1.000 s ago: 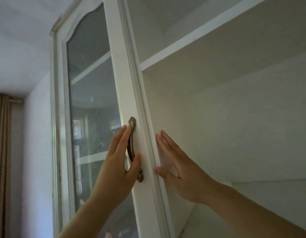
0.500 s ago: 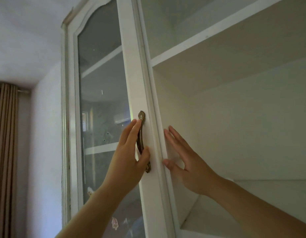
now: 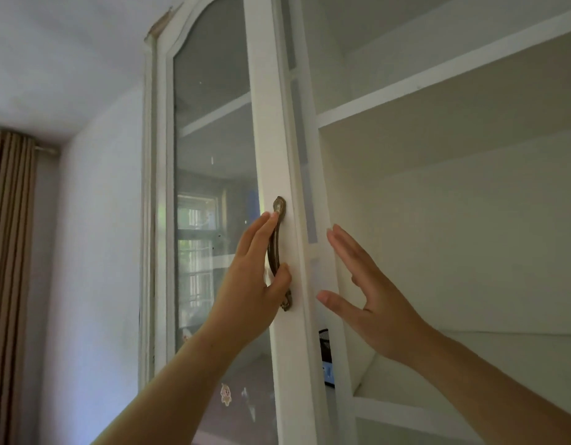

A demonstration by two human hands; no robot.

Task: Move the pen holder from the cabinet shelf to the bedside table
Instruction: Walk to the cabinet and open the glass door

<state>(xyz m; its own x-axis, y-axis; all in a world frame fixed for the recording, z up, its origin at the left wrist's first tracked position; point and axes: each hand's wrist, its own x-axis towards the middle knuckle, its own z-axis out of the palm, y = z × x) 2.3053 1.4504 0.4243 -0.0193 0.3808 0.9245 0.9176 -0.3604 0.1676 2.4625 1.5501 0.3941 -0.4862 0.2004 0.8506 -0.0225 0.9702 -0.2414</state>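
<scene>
The pen holder (image 3: 324, 343) shows only as a narrow strip of black mesh in the gap beside the door's edge, standing at the left end of the cabinet shelf (image 3: 383, 388), low in the view. Most of it is hidden, and I cannot tell whether it holds anything. Judging by the mesh, it is probably thin metal: light, stiff and not fragile, with a rough wall that should not slip. A hand wrapped around the body from the side would likely hold it best, kept upright in case pens are inside. The white cabinet door (image 3: 271, 123) with its glass pane (image 3: 210, 139) stands between the viewer and the holder. The left hand (image 3: 255, 284) grips the bronze door handle (image 3: 275, 248), fingers straight along it and the thumb hooked round its lower part. The right hand (image 3: 370, 303) is spread flat just inside the door's edge, holding nothing; whether it touches the wood I cannot tell. A brown curtain (image 3: 8, 284) hangs far left.
</scene>
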